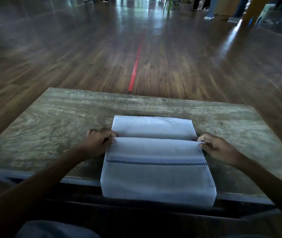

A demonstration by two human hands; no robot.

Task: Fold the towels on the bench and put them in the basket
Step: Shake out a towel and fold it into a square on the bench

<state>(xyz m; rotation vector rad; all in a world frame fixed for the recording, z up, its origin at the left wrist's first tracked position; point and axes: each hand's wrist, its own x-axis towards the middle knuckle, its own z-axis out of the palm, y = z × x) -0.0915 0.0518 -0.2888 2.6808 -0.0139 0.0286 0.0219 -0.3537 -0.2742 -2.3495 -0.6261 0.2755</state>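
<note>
A white towel (155, 170) with a thin dark checked stripe lies on the wooden bench (54, 127), its near end hanging over the bench's front edge. My left hand (99, 141) pinches the towel's left edge at a raised crease across its middle. My right hand (217, 148) pinches the right edge at the same crease. The far part of the towel lies flat beyond the crease. No basket is in view.
The bench top stretches left and right of the towel. Beyond its far edge is a wooden floor with a red line (135, 73) running away from me. Furniture legs stand far off at the top right. My knees are below the bench's front edge.
</note>
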